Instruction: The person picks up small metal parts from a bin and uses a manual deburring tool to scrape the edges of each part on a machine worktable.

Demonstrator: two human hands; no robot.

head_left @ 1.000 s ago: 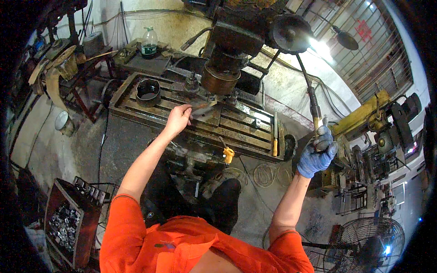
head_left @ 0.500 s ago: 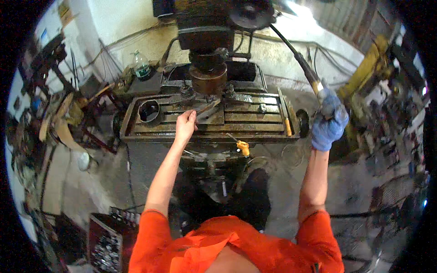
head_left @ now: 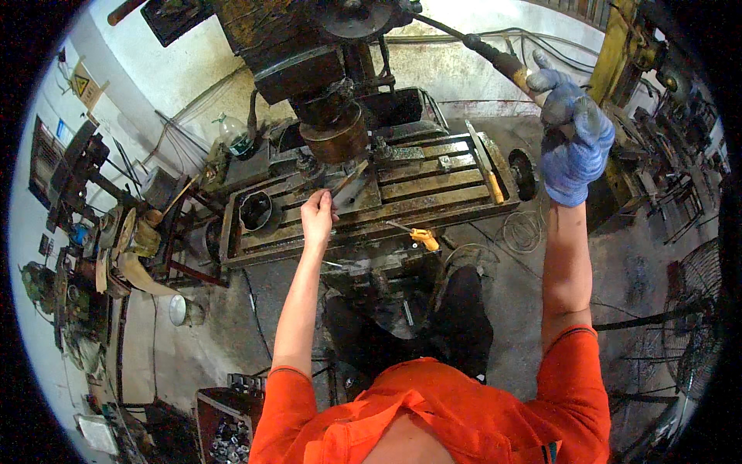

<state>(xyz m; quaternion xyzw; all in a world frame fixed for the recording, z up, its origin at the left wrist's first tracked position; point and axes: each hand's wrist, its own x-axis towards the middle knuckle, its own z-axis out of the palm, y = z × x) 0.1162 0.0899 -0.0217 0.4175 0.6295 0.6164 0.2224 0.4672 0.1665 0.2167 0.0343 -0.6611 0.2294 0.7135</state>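
Note:
My bare left hand [head_left: 318,220] pinches a thin brush-like stick [head_left: 349,179] with a pale tip. It reaches over the slotted machine table [head_left: 290,224], just below the round spindle head [head_left: 334,138]. On the right, my right hand [head_left: 573,131] wears a blue knitted glove with dark smudges. Its fingers curl at the end of a long lever [head_left: 502,62], one of them pointing upward; the exact hold is partly hidden. The lever runs to the dark milling or drilling machine [head_left: 286,54] above the table.
A round dark bowl [head_left: 257,210] rests on the table's left. A yellow-handled tool [head_left: 493,182] lies along its right side, and another yellow-handled tool [head_left: 423,238] sits at the front edge. At the back left stands a clear bottle [head_left: 233,135]. A fan [head_left: 696,309] is at right.
The whole view has tilted and shifted. My right hand and the lever sit higher and farther right in the picture, with a finger now raised. My left hand stays beneath the spindle.

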